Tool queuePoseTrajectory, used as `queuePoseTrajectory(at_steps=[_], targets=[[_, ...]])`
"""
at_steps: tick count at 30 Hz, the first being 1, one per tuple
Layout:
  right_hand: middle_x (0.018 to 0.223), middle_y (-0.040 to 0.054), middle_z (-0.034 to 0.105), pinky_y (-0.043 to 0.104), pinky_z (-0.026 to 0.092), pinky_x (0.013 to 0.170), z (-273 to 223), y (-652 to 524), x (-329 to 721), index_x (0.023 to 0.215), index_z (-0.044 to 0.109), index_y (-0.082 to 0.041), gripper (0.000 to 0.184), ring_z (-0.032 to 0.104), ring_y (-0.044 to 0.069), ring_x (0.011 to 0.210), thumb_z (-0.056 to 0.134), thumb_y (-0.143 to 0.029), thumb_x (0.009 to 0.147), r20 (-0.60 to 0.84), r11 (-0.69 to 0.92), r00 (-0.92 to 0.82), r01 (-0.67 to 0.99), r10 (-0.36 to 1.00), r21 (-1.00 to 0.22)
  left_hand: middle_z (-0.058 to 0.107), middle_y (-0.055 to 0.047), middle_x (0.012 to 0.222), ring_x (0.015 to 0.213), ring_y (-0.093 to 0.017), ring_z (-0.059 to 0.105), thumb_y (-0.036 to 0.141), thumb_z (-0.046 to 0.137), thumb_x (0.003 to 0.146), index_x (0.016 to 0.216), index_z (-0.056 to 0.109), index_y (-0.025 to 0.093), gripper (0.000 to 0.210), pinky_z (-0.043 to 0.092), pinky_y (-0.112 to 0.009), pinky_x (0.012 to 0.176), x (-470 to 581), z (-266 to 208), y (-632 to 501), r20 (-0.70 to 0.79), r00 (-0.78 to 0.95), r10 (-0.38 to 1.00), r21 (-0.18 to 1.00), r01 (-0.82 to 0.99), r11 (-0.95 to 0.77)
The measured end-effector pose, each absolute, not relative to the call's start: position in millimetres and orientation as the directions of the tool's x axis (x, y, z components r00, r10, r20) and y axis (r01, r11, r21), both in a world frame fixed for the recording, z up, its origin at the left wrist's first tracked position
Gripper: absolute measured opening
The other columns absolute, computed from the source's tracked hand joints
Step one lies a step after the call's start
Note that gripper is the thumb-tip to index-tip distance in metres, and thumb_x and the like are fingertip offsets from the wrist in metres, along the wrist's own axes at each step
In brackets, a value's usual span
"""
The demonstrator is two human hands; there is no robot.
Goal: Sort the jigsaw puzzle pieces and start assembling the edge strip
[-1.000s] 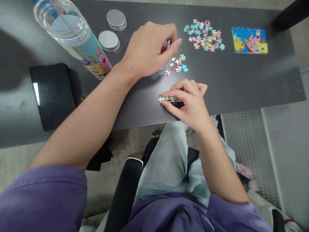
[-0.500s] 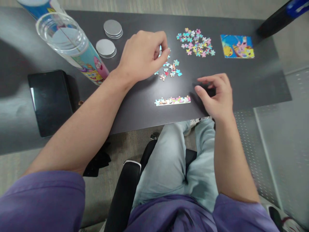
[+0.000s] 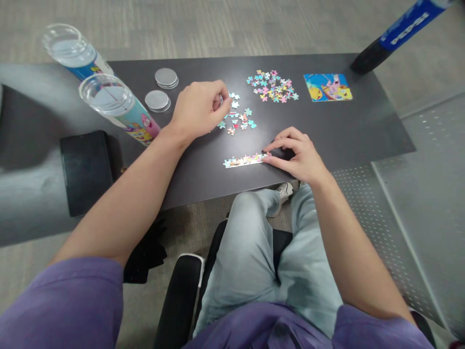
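Note:
A short strip of joined jigsaw pieces (image 3: 242,161) lies near the table's front edge. At its right end is my right hand (image 3: 296,152), thumb and fingertips closed on that end. My left hand (image 3: 201,106) hovers by a small group of loose jigsaw pieces (image 3: 242,118), fingers curled and thumb pressed to them. Whatever is between those fingers is hidden. The hand covers part of the group. Farther back lies a larger pile of colourful jigsaw pieces (image 3: 274,87).
A cartoon picture card (image 3: 328,87) lies right of the pile. Behind it stands a blue and black cylinder (image 3: 392,39). On the left are two clear-topped tubes (image 3: 127,109), two stacks of silver discs (image 3: 157,100) and a black tablet (image 3: 86,169) on the dark table (image 3: 363,126).
My right hand has moved left and down onto the strip's right end, its fingers closing there. My left hand stays curled by the small group. The camera view has shifted.

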State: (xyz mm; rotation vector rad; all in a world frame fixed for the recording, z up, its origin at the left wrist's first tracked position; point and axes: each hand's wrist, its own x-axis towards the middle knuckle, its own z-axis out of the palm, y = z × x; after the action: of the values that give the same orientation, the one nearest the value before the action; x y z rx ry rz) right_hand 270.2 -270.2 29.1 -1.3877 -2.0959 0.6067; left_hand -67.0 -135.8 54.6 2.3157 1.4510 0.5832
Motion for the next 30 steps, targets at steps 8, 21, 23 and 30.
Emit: queuePoseTrajectory(at_steps=[8, 21, 23, 30], targets=[[0.123, 0.0111, 0.083, 0.077, 0.063, 0.103, 24, -270, 272, 0.117, 0.101, -0.051, 0.012, 0.084, 0.047, 0.114, 0.104, -0.059, 0.108, 0.244, 0.417, -0.343, 0.652, 0.907, -0.633, 0.09, -0.011, 0.152, 0.144, -0.039, 0.083, 0.058, 0.061, 0.121, 0.14, 0.091, 0.037, 0.042, 0.069, -0.059, 0.127, -72, 49, -134, 0.197, 0.379, 0.904, 0.493, 0.759, -0.425], [0.117, 0.0106, 0.081, 0.066, 0.069, 0.084, 22, -241, 316, 0.118, 0.103, -0.056, 0.017, 0.078, 0.038, 0.099, 0.103, -0.07, 0.108, 0.312, 0.446, -0.32, 0.59, 0.894, -0.673, 0.086, -0.011, 0.159, 0.147, -0.039, 0.084, 0.042, 0.064, 0.121, 0.138, 0.092, 0.034, 0.034, 0.071, -0.059, 0.119, -70, 52, -138, 0.187, 0.334, 0.924, 0.458, 0.802, -0.383], [0.117, 0.0103, 0.081, 0.065, 0.069, 0.082, 21, -238, 320, 0.118, 0.103, -0.057, 0.017, 0.076, 0.037, 0.096, 0.104, -0.07, 0.107, 0.308, 0.438, -0.312, 0.588, 0.899, -0.68, 0.085, -0.011, 0.158, 0.148, -0.038, 0.083, 0.041, 0.065, 0.121, 0.137, 0.092, 0.035, 0.032, 0.071, -0.059, 0.12, -70, 51, -138, 0.186, 0.331, 0.925, 0.461, 0.802, -0.38], [0.116, 0.0105, 0.081, 0.067, 0.066, 0.084, 21, -239, 314, 0.115, 0.101, -0.054, 0.012, 0.071, 0.036, 0.091, 0.104, -0.063, 0.107, 0.29, 0.399, -0.275, 0.597, 0.917, -0.696, 0.085, -0.008, 0.158, 0.142, -0.037, 0.084, 0.05, 0.068, 0.12, 0.135, 0.091, 0.04, 0.029, 0.073, -0.061, 0.117, -72, 47, -136, 0.178, 0.327, 0.928, 0.482, 0.793, -0.372]])
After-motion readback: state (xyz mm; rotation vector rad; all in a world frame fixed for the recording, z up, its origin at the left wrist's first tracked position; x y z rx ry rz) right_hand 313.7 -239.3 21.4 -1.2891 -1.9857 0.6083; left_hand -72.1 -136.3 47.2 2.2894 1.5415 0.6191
